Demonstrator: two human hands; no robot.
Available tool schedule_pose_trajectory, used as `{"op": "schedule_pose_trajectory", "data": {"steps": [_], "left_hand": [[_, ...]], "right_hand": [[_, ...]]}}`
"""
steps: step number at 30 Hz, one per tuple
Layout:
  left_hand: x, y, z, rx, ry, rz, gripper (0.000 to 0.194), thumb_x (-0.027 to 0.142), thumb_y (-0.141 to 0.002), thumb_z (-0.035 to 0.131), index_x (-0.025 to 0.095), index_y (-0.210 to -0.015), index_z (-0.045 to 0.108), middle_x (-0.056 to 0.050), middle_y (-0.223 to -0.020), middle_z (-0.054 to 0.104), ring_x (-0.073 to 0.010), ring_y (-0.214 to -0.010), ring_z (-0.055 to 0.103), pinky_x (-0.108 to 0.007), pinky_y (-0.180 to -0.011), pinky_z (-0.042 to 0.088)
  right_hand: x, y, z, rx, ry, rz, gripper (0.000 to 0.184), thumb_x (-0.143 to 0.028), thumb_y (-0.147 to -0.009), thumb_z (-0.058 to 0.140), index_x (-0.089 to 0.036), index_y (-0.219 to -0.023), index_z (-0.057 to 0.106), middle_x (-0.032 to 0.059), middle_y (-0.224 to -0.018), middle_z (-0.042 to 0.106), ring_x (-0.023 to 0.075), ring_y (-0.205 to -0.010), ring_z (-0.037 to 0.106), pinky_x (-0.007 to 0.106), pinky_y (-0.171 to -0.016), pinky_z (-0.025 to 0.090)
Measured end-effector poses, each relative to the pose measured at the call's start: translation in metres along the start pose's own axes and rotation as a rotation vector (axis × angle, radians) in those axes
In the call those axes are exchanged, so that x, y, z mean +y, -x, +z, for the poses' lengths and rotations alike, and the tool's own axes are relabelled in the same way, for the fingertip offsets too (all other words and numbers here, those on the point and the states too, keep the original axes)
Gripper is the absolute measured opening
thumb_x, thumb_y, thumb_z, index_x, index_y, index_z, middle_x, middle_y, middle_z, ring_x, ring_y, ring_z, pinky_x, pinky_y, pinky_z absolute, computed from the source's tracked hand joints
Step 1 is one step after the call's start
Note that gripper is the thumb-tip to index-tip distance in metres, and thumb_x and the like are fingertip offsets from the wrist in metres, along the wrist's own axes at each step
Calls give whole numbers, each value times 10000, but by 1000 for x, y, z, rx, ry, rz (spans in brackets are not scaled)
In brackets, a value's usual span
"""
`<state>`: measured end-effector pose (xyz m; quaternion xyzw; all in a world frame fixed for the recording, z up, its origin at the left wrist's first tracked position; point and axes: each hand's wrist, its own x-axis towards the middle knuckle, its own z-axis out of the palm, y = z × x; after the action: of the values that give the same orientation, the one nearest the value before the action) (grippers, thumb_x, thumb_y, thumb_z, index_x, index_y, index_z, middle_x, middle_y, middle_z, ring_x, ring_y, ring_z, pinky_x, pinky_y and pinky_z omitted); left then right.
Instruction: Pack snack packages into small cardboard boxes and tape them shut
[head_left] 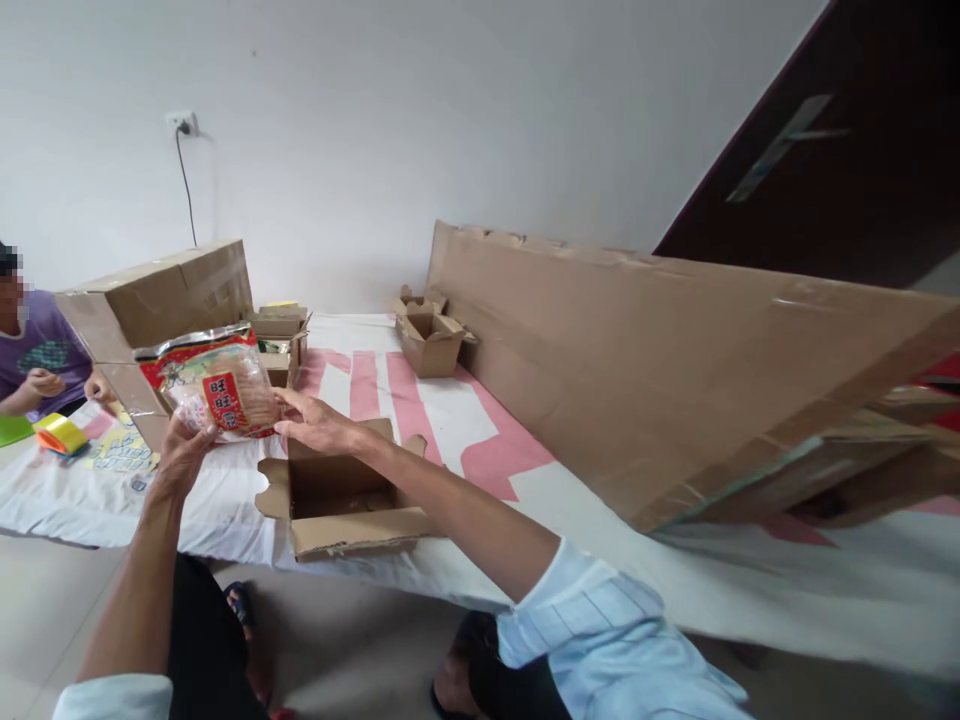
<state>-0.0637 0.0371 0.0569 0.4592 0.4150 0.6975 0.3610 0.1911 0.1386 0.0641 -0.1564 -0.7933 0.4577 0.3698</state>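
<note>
Both hands hold a clear and red bag of rice crackers (pixel 255 392) up above the table's near left side. My left hand (pixel 186 452) grips its lower left corner, thumb on the front. At the bag's right edge, my right hand (pixel 311 422) pinches it with thumb and fingers. Just below my right forearm stands an open cardboard box (pixel 360 530) with its flaps folded out; the part of its inside that shows is dark. The rest of that box is hidden behind my arm.
A long cardboard panel (pixel 600 350) leans along the right side. Small open boxes (pixel 431 350) stand at the back. To the left are a large carton (pixel 176 280), a yellow tape roll (pixel 61 434) and a seated person (pixel 49 350) in purple. A white and pink sheet (pixel 367 385) covers the table.
</note>
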Motion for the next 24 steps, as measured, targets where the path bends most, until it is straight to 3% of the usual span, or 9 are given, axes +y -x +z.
{"op": "schedule_pose_trajectory", "data": {"steps": [2, 5, 8, 10, 13, 17, 20, 24], "left_hand": [[-11, 5, -12, 42, 4, -16, 631, 477, -551, 1084, 218, -973, 693, -1, -884, 798, -159, -700, 733, -280, -656, 640], [-28, 10, -30, 85, -37, -58, 630, 447, -547, 1083, 207, -975, 688, 6, -867, 793, -143, -668, 724, -267, -649, 636], [-40, 14, -43, 125, -79, -90, 680, 446, -550, 1074, 205, -1054, 687, -6, -914, 805, -159, -702, 749, -270, -649, 640], [-46, 14, -48, 147, -107, -105, 701, 445, -544, 1070, 204, -1073, 679, -12, -939, 809, -166, -726, 758, -265, -644, 639], [-54, 11, -50, 137, -145, -125, 701, 434, -547, 1059, 201, -1080, 668, -16, -978, 807, -163, -751, 757, -247, -635, 625], [-68, 0, -48, 108, -195, -163, 766, 451, -522, 1045, 203, -1123, 640, -9, -978, 782, -171, -762, 747, -253, -627, 607], [-81, -12, -46, 72, -252, -197, 790, 481, -538, 1023, 210, -1165, 625, -9, -988, 776, -190, -794, 751, -287, -661, 612], [-98, -24, -47, 42, -303, -198, 771, 478, -562, 1012, 201, -1183, 648, -47, -1012, 791, -242, -875, 767, -350, -732, 632]], "right_hand": [[-7, 14, -7, 28, 78, 6, 622, -284, -868, 792, -273, -1482, 694, 76, -1473, 724, 326, -1343, 674, 530, -1171, 536], [-25, 45, -26, 107, 123, -21, 476, -330, -923, 762, -287, -1397, 753, 75, -1362, 769, 300, -1225, 722, 501, -1101, 575], [-38, 88, -54, 315, 232, -76, 357, -359, -990, 693, -286, -1329, 778, 81, -1313, 771, 289, -1230, 710, 493, -1120, 556], [-36, 119, -73, 469, 372, -54, 360, -380, -987, 693, -281, -1323, 772, 102, -1370, 746, 310, -1323, 664, 519, -1189, 502], [-16, 162, -90, 620, 506, 141, 545, -482, -921, 744, -259, -1417, 703, 152, -1435, 705, 358, -1378, 625, 586, -1193, 480], [12, 197, -83, 594, 312, 435, 791, -687, -812, 774, -221, -1441, 664, 176, -1357, 739, 348, -1212, 715, 492, -1001, 596], [18, 208, -69, 595, 186, 510, 663, -714, -758, 776, -190, -1164, 774, 138, -1160, 802, 331, -1096, 734, 404, -931, 593], [20, 218, -60, 705, 148, 614, 476, -660, -711, 742, -193, -798, 757, 80, -870, 783, 303, -886, 711, 361, -769, 560]]}}
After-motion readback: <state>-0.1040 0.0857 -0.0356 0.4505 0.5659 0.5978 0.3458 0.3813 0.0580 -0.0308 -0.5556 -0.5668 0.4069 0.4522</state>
